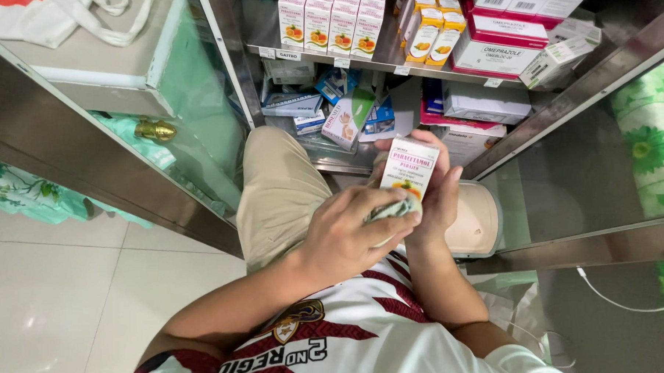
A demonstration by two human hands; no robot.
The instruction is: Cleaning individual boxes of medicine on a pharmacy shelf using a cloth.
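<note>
Both hands meet at the centre of the frame, above the person's lap. Left hand [348,237] is curled, its fingers closed on a small crumpled grey-white thing, perhaps a cloth or wrapper, pressed against the lower end of a box [409,169]. Right hand [439,194] cups the box from behind, fingers wrapped round its far side, holding it upright. This carton is small and white, with a pink band and an orange fruit picture on its front.

Just above the hands, a steel shelf unit [357,60] fills the upper middle of the frame. Its upper shelf holds a row of matching boxes [333,17] standing upright, with yellow cartons [429,29] and larger red-and-white cartons [499,33] to their right. On the lower shelf, other cartons [348,116] lie tilted and jumbled. A beige trouser leg [277,192] sits left of centre, and white floor tiles [49,307] fill the lower left.

Risks, as a judgement: the right hand's grip looks light, so pressure from the left hand could push the carton out of it and onto the floor. Hard pressing could also dent the thin card. An elbow swung toward the lower shelf might knock the tilted cartons down.
</note>
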